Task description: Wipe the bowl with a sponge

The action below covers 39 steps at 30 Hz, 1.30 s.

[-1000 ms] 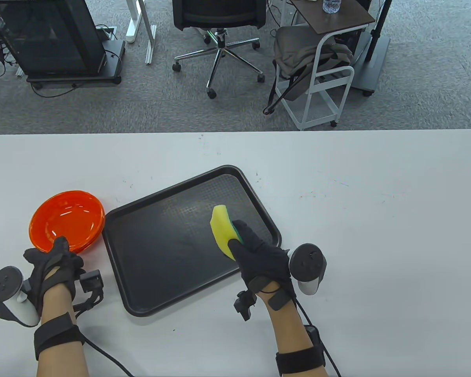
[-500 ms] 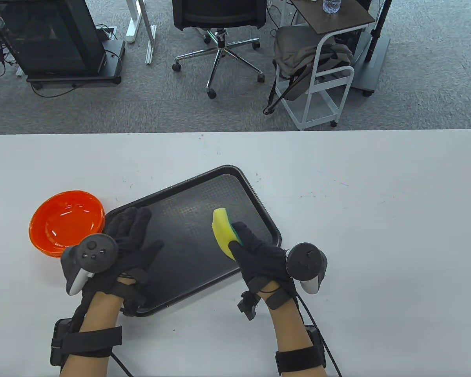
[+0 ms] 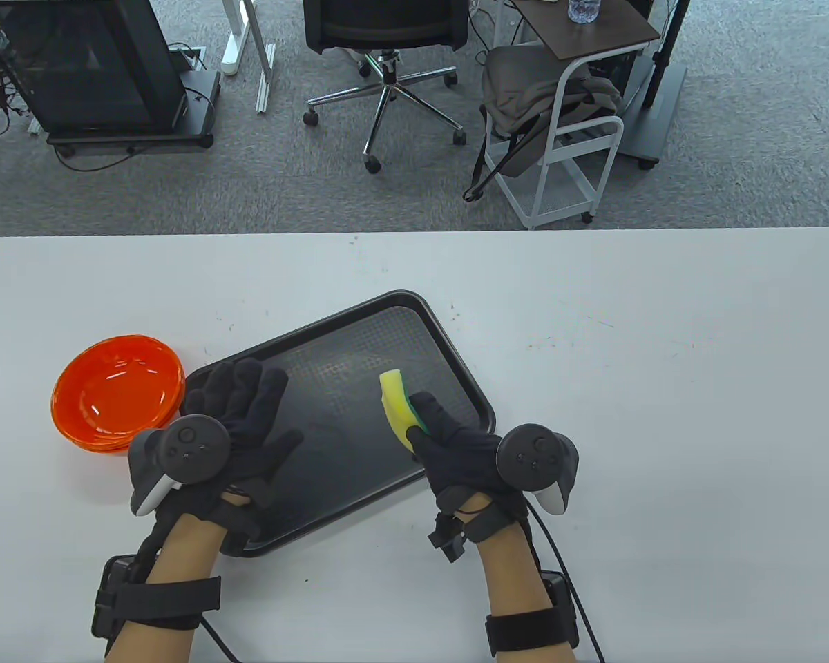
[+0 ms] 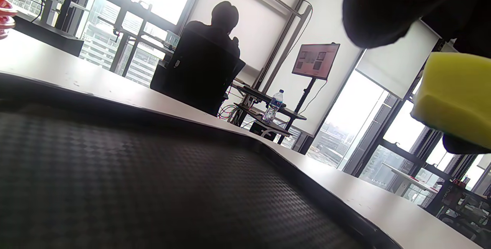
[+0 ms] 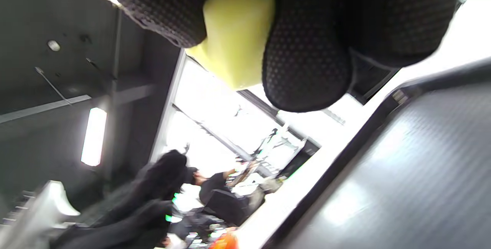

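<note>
— What are your hands doing right now?

— My right hand [image 3: 456, 449] is gripping the sponge [image 3: 397, 404], yellow side facing left and the green scrub face tucked against my fingers [image 5: 307, 49], holding it up over the right part of the black tray [image 3: 331, 324]. My left hand [image 3: 245, 414] is hovering flat over the tray's left side, fingers spread wide and holding nothing.

— And where's the bowl?

— The orange bowl [image 3: 117, 400] is sitting upright on the tabletop [image 3: 663, 414], just beside the tray's left edge and left of my empty hand. Nothing is touching it.

— So what should you be doing to get the wipe right?

— I'm judging that the wiping is not yet under way. I'm thinking the left hand should be steadying the bowl at its rim, since a light plastic bowl probably slides. Then the sponge's soft yellow face should be pressing inside and sweeping round, without loosening my grip.
</note>
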Available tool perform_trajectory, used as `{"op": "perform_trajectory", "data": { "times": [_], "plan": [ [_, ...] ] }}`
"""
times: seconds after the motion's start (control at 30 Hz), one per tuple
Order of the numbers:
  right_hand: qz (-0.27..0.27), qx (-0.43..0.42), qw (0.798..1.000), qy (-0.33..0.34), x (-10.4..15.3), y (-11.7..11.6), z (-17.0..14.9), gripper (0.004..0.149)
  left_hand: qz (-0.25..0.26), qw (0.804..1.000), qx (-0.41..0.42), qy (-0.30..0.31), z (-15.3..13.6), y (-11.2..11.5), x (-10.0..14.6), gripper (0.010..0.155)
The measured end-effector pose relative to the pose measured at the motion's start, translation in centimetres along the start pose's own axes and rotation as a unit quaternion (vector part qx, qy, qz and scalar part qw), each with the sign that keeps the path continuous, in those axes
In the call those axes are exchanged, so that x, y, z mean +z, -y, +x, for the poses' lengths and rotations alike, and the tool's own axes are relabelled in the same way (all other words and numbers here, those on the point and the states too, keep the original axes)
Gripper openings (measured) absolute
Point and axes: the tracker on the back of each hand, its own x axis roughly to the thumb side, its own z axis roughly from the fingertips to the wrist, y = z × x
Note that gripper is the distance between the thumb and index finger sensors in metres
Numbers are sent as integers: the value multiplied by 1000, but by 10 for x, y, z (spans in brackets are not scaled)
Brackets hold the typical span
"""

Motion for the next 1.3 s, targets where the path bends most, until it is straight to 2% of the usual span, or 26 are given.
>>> {"op": "perform_trajectory", "data": {
  "times": [0.07, 0.13, 0.23, 0.27, 0.37, 0.4, 0.43, 0.53, 0.63, 0.73, 0.9, 1.03, 1.13, 1.23, 1.3],
  "plan": [
    [-1, 115, 993, -21, 1, 11, -4, 49, 1, 1000, 3, 0, 0, 0, 0, 77],
    [-11, 226, 973, -51, 4, 24, -13, 49, 4, 1000, 7, 1, 0, -1, 1, 77],
    [-15, 315, 943, -104, 9, 40, -31, 49, 9, 1000, 11, 2, 0, -3, 1, 77],
    [-16, 331, 936, -117, 11, 43, -36, 49, 9, 1000, 13, 3, 0, -3, 2, 77],
    [1, 401, 899, -179, 18, 53, -60, 48, 9, 1000, 17, 4, 0, -3, 1, 77],
    [5, 410, 893, -186, 18, 54, -63, 48, 10, 1000, 18, 5, 0, -3, 1, 77],
    [21, 435, 875, -213, 21, 54, -72, 48, 9, 1000, 20, 5, 0, -2, 1, 77],
    [61, 463, 849, -247, 23, 48, -87, 46, 8, 1000, 26, 5, -1, -2, 2, 76],
    [115, 463, 832, -282, 25, 40, -98, 47, 10, 999, 32, 4, -1, -4, 2, 76],
    [144, 424, 835, -320, 28, 39, -104, 51, 14, 999, 34, 3, -2, -5, 3, 76],
    [131, 375, 851, -344, 30, 40, -104, 59, 12, 999, 34, 1, -3, -4, 2, 76],
    [120, 376, 857, -332, 28, 40, -101, 61, 6, 999, 34, -3, -4, -1, 0, 76],
    [98, 360, 874, -310, 23, 42, -87, 65, 2, 1000, 30, -3, -5, 1, -1, 76],
    [53, 343, 907, -238, 13, 41, -55, 68, 0, 1000, 27, -3, -4, 2, -1, 76],
    [37, 333, 922, -196, 8, 37, -35, 69, 0, 1000, 24, -2, -4, 2, -1, 76]
  ]
}}
